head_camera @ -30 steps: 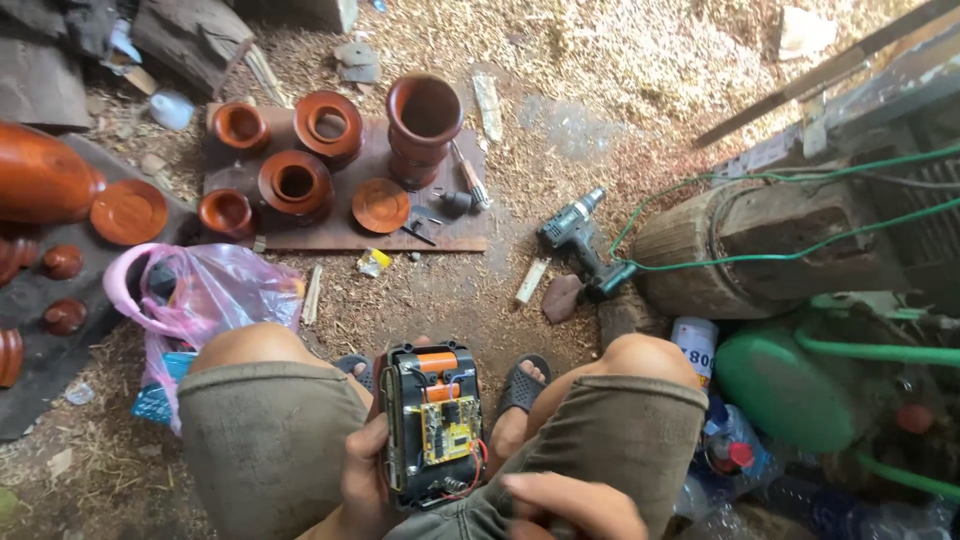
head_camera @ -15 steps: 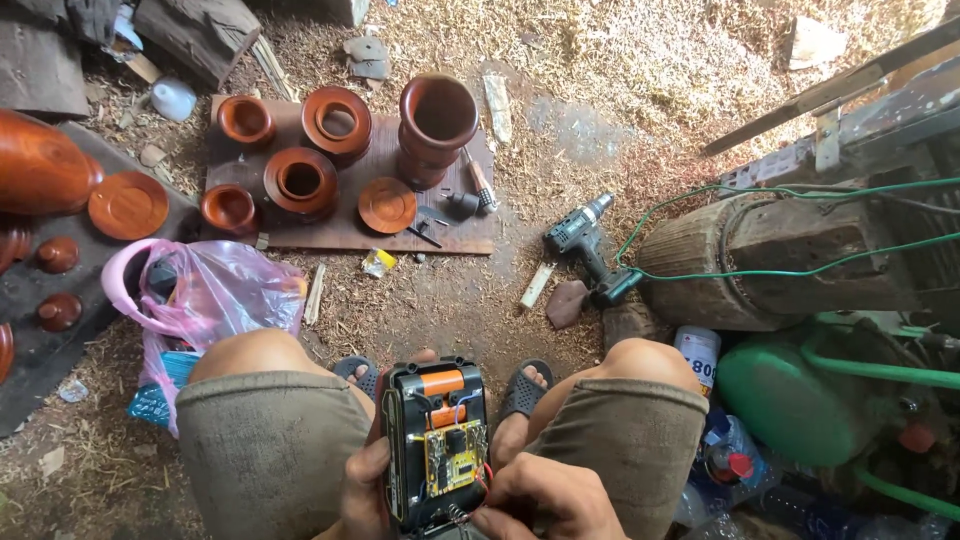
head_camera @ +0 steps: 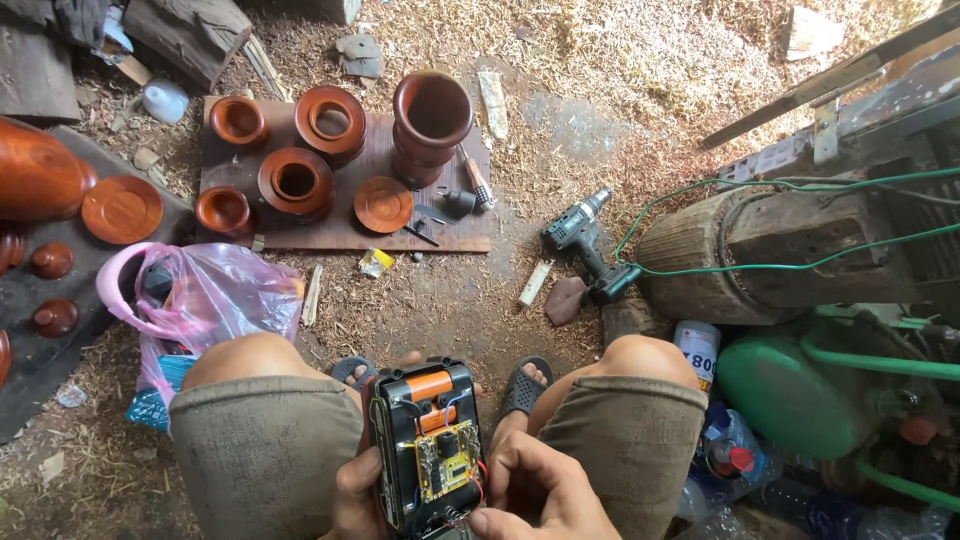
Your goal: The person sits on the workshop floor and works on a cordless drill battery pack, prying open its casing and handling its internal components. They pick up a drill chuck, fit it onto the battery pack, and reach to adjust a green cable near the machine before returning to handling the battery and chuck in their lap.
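The person sits with both knees apart over a sawdust-covered floor, holding an opened battery pack between the thighs. The pack's black casing is open on top, showing orange cells at the far end and a yellow circuit board nearer the body, with red and blue wires beside them. The left hand wraps the pack's left side from below, its grip closed around the casing with the thumb along the edge. The right hand lies against the pack's right side, fingers curled inward, its fingertips pressed together near the lower corner of the circuit board; whether they pinch a wire or a part there cannot be told.

Two sandalled feet show just beyond the pack. Further out lies a flat wooden board carrying several turned wooden pots and lids, the tallest a vase at its right end. A cordless drill lies on the floor to the right of the board, near a log looped with green wire. A pink plastic bag sits beside the left knee. A green tank stands by the right knee, with a spray can between them. More turned wooden pieces rest on a dark mat at the far left
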